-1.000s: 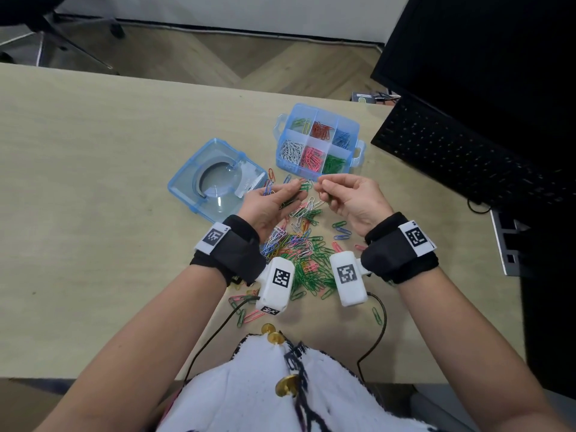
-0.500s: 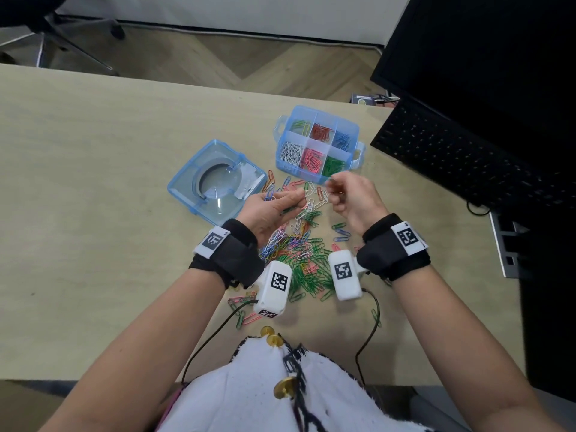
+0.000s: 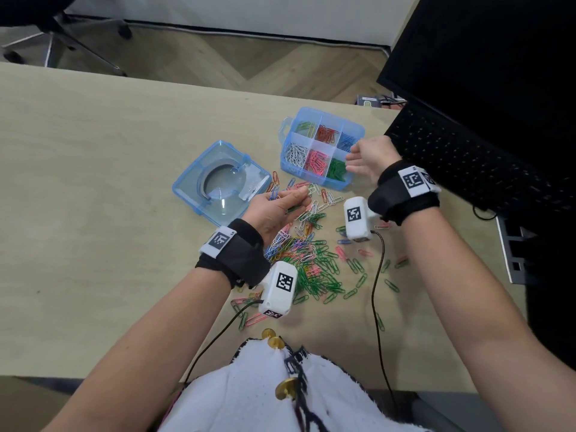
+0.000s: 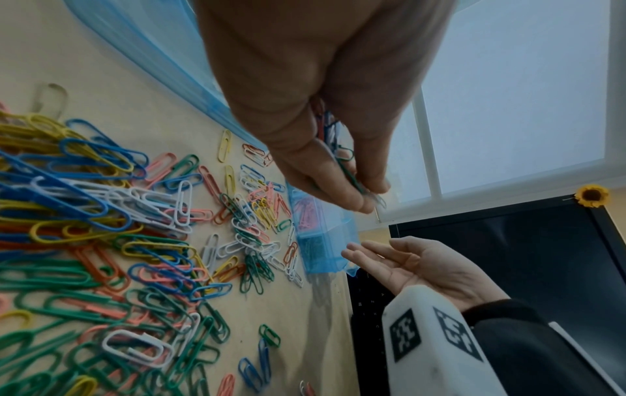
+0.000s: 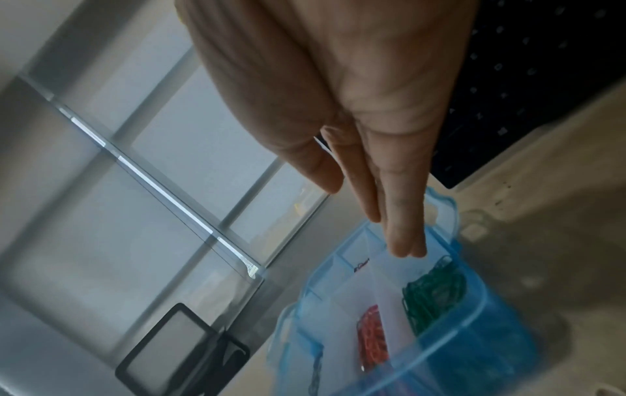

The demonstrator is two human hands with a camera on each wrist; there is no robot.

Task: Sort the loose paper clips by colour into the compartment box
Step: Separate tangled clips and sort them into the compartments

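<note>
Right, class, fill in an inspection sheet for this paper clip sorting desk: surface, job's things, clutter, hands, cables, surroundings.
Surface: pale wooden desk.
Job's things: blue compartment box with clips sorted by colour; mixed loose paper clips in front of it.
Clutter: box lid lying beside the box.
Hands: left hand holds several clips; right hand open over the green section.
Cables: black wrist-camera cable crosses the desk.
Surroundings: keyboard, monitor, chair base.

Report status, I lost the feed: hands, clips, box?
Left hand pinching green clips. Right hand open over compartment box. Loose pile remains. Nothing blocking.
</note>
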